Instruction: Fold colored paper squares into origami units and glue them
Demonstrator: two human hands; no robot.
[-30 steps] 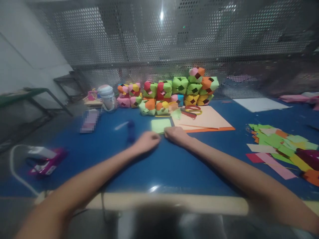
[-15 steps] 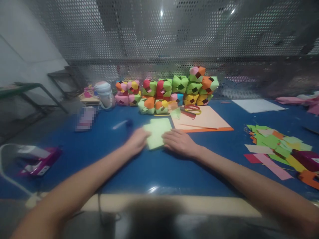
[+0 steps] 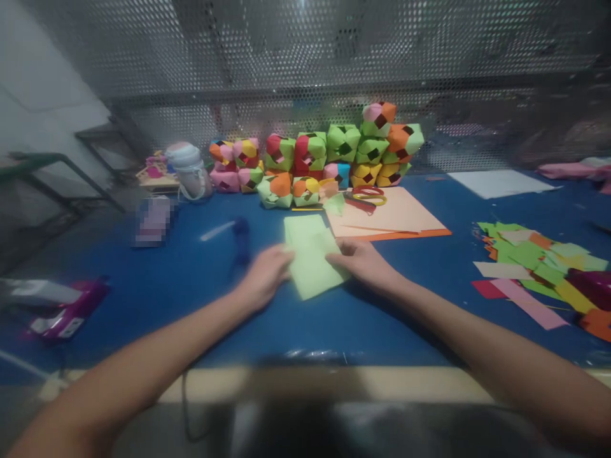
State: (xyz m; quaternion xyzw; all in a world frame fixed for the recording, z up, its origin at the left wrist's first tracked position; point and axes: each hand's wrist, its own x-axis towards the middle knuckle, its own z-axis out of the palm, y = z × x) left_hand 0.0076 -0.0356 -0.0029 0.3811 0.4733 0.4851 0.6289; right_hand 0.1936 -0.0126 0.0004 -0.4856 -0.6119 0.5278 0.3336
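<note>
A light green paper sheet (image 3: 311, 256) lies on the blue table (image 3: 305, 318) in front of me. My left hand (image 3: 265, 277) grips its left edge, fingers curled onto the paper. My right hand (image 3: 363, 264) holds its right edge, fingers pressed on the sheet. The paper shows a fold line and reaches back toward a second green sheet behind it. Both forearms stretch in from the near edge.
A stack of colourful folded paper cubes (image 3: 329, 156) lines the back by the mesh wall. Orange sheets (image 3: 389, 219) with scissors (image 3: 368, 194) lie right of centre. Paper scraps (image 3: 539, 267) sit far right, a pink stapler (image 3: 62, 305) far left, a dark blue object (image 3: 241, 238) beside my left hand.
The green paper has come nearer to me and now shows larger and more opened out. Both hands shifted from its near edge to its two sides.
</note>
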